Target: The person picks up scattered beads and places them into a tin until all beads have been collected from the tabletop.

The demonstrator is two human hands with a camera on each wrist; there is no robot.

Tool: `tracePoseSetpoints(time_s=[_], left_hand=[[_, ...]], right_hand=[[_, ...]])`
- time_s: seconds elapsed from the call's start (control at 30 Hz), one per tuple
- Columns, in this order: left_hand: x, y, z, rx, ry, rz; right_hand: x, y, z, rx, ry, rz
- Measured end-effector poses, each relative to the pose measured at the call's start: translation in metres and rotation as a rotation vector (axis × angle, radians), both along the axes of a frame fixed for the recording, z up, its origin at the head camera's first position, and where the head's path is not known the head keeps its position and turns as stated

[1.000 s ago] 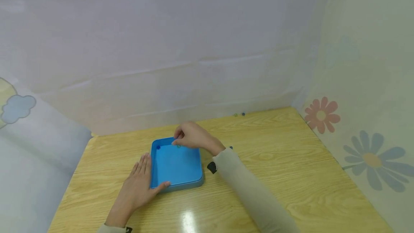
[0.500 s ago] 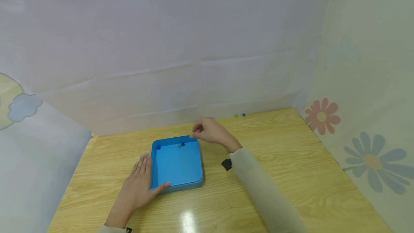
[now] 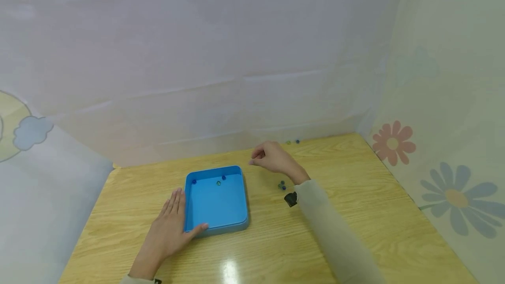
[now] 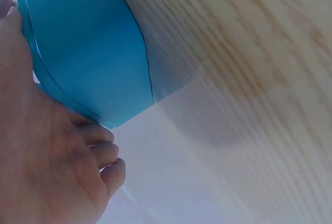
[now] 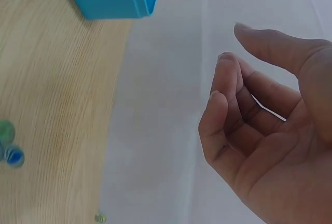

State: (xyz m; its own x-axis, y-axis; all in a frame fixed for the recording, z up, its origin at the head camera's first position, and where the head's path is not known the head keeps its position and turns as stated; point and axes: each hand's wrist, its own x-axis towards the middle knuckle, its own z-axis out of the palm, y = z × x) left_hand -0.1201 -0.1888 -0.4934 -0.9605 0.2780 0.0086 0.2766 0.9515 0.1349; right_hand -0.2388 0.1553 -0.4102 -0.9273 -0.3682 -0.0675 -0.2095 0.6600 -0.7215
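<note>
A blue box (image 3: 215, 207) was seated on the wooden table (image 3: 343, 218), with its open top turned upward. Its left side was touched by the left hand (image 3: 167, 229), whose straight fingers were laid along the wall, while the thumb was spread away from them and rested on the near rim. The right hand (image 3: 275, 158) was raised above the table, apart from the box and beyond its right side; its fingers were loosely bent, and in the right wrist view a gap was left between them and the thumb. Inside the box, one blue marble (image 3: 194, 182) was seen near the far left corner, and a second blue marble (image 3: 223, 178) was placed by the far wall, with a green marble (image 3: 218, 183) just beside it. A cluster of marbles (image 3: 283, 188), blue and green, was gathered on the table to the right of the box, near the cuff of the right sleeve (image 3: 335, 231). Two more, a pale green marble (image 3: 288, 142) and a dark blue marble (image 3: 297, 141), were set side by side at the far edge, close to the pale sheet (image 3: 177, 56). On the right, a red flower (image 3: 392, 143) and a blue flower (image 3: 457, 196) were shown on the side sheet (image 3: 465, 108).
</note>
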Motion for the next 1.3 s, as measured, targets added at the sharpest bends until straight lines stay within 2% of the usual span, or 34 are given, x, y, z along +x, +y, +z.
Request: tracePoseSetpoints(time_s=[0.6, 0.87, 1.13, 1.3], left_hand=[[0.003, -0.001, -0.001, 0.003, -0.001, 0.007], [0.002, -0.001, 0.000, 0.002, 0.004, 0.007], [0.002, 0.000, 0.002, 0.010, -0.014, 0.000], [0.002, 0.002, 0.004, 0.014, -0.015, -0.002]], right_hand=[[-0.017, 0.057, -0.027, -0.020, -0.002, -0.121], [-0.018, 0.073, -0.039, 0.008, 0.032, -0.143], [-0.018, 0.092, -0.054, 0.041, -0.017, -0.211], [-0.024, 0.104, -0.063, 0.058, -0.003, -0.228]])
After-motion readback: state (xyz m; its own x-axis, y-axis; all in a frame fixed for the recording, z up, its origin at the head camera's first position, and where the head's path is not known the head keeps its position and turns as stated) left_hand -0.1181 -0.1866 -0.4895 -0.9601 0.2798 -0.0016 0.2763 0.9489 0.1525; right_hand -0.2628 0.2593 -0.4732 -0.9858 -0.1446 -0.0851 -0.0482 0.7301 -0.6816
